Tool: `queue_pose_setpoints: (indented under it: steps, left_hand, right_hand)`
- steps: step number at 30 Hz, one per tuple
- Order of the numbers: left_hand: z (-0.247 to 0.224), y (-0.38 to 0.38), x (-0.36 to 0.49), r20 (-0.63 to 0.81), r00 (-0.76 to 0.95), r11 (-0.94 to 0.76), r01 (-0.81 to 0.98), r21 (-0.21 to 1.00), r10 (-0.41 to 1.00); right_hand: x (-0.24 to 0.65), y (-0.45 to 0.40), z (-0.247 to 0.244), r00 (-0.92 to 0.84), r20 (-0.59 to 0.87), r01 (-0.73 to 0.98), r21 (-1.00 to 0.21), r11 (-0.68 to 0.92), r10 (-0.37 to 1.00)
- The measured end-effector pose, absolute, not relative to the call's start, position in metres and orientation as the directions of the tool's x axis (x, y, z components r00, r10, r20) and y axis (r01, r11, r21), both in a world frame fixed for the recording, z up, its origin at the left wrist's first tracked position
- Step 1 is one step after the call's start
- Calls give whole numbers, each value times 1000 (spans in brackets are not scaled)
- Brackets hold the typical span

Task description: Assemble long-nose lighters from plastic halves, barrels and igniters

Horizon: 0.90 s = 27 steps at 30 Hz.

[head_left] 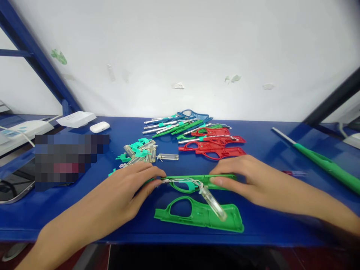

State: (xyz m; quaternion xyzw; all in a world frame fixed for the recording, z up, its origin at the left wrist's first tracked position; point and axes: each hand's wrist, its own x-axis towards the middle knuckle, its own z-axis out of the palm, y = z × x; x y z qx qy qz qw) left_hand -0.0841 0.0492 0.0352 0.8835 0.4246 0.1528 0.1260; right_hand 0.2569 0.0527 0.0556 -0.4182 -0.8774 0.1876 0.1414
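Between my two hands is one green lighter shell half [209, 179], raised on edge. My left hand [132, 187] pinches its narrow end, where white wires run in; what else lies under those fingertips is hidden. At the wide end, my right hand [239, 178] grips the shell with the thumb on its inner side. A teal trigger [189, 186] sits by the finger loop. From the wires hangs a clear fuel tank [213, 204], tilted over a second green shell half [202, 217] that lies flat nearer the table edge.
Behind my hands lie clear tanks with teal triggers [140, 150], red shell halves [216, 146], and green and blue lighter parts with metal tubes [177, 125]. A long green lighter [323, 161] and a small screwdriver [295, 173] lie right. A phone [19, 183] and white case [99, 127] are left.
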Motion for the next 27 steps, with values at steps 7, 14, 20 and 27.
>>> queue_pose_setpoints:
  steps: [7,14,20,27]
  left_hand:
    - [34,48,-82,151,586,-600,729,329,796]
    - [22,46,-81,261,620,-670,712,209,740]
    - [17,46,-84,267,652,-697,706,130,710]
    - [12,42,-85,284,651,-696,711,96,704]
  right_hand:
    - [255,26,42,-450,402,767,-283,576,797]
    - [236,-13,30,-480,442,825,-67,561,758]
    - [234,-13,27,-454,396,831,-135,540,798]
    - [253,2,46,-400,362,836,-233,497,842]
